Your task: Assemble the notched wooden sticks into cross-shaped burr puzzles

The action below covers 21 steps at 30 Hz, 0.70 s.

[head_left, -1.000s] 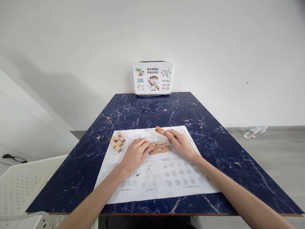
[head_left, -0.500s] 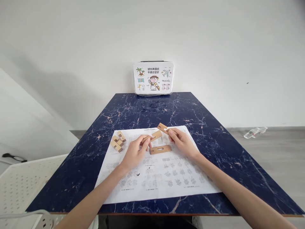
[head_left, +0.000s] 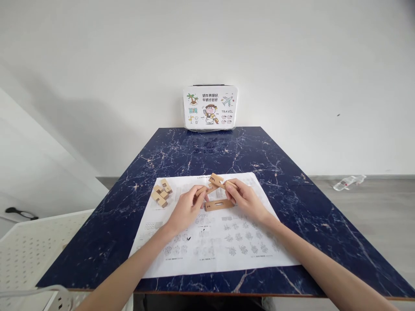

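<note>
Right hand [head_left: 244,198] with wooden piece 3 [head_left: 215,179] over white paper [head_left: 227,264]

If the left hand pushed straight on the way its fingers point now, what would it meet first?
Most likely the wooden piece marked 3, held in the right hand. The wooden strip in the left hand overlaps it in view; whether they touch is unclear.

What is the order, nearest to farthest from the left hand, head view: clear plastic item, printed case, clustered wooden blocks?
From the left hand:
1. Clustered wooden blocks, left, on the paper.
2. Printed case, far edge of the table.
3. Clear plastic item, right, on the floor.
</note>
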Available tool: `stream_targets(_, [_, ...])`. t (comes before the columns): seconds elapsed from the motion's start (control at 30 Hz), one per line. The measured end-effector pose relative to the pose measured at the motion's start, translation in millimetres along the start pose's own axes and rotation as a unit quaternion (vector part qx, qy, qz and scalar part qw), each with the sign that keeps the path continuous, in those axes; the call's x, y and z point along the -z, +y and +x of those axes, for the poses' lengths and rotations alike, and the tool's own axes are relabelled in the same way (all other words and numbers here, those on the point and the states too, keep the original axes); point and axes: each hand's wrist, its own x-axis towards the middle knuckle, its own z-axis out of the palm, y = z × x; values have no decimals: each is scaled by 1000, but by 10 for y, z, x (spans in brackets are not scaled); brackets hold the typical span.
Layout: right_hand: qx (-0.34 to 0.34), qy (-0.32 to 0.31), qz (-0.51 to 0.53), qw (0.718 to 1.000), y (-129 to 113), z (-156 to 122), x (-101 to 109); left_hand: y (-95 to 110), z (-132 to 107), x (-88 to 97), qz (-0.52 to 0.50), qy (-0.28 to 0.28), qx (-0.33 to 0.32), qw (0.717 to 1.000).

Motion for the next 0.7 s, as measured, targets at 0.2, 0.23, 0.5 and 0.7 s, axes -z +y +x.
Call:
stream_targets(0.2, [-1, 19, -89, 996, -11, -63, -81, -50, -27, -31, 54, 11, -41, 998])
stream_targets(0.23, [1, 18, -109, 994, -12, -72, -88, -46, -35, -34, 62, 13, -45, 997])
stream_targets(0.5, [50, 2, -176, 983, -29, -119, -126, -12, -79, -69, 110, 46, -67, 991])
stream_targets(0.7, [70, 9, -204, 977, -30, -130, -151, -31, -84, -90, 108, 48, -72, 990])
